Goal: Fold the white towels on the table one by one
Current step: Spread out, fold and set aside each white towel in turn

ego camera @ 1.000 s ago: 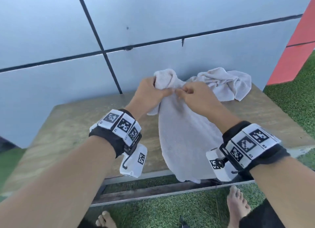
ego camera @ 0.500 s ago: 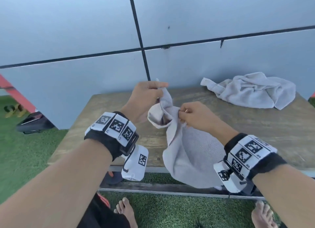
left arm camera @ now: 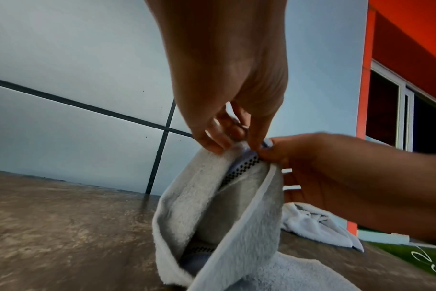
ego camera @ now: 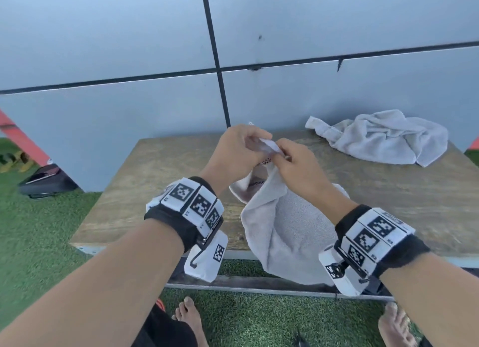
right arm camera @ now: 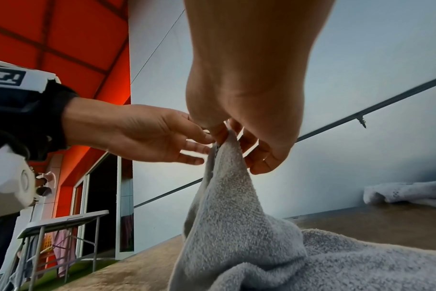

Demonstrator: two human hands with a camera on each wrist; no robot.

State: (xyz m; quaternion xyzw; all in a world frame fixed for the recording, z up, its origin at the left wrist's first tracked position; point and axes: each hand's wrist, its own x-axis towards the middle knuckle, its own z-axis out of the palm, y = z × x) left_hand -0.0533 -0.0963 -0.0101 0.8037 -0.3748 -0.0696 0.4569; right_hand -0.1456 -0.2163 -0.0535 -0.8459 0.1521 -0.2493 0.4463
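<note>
Towel (ego camera: 293,227), centre frame: lying partly on the worktop (ego camera: 160,180), lower end hanging over the near edge. Left hand (ego camera: 237,153) and right hand (ego camera: 298,165) are pinching its raised top edge together, fingers (left arm camera: 213,140) narrow on the hem. No fold yet showing; judged early. Second towel (ego camera: 383,139), upper right, is lying crumpled and untouched. Fingertip contact is partly hidden in the head view; towel corners are hard to make out.
</note>
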